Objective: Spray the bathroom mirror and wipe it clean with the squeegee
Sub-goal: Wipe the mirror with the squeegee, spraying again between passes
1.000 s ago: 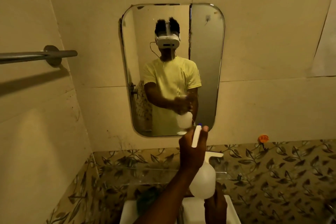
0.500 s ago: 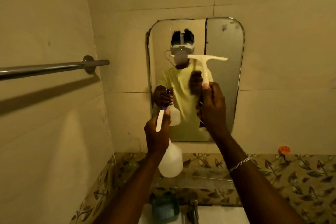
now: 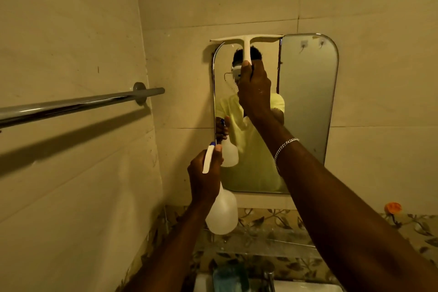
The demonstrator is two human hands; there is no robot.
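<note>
The rounded wall mirror [image 3: 308,102] hangs on the tiled wall ahead. My right hand [image 3: 254,89] grips the handle of a white T-shaped squeegee [image 3: 246,43], whose blade lies along the mirror's top left edge. My left hand [image 3: 205,174] holds the neck of a translucent white spray bottle [image 3: 222,214] below the mirror's left corner, its nozzle up by my fingers. My right arm covers part of the mirror's lower middle.
A chrome towel rail [image 3: 78,104] juts out from the left wall at hand height. A glass shelf [image 3: 265,242] sits below the mirror above a sink with a tap [image 3: 269,275]. An orange object [image 3: 393,207] sticks to the wall at right.
My right hand has raised the squeegee from the mirror's middle to its top edge. The left hand with the bottle has stayed low by the mirror's lower left.
</note>
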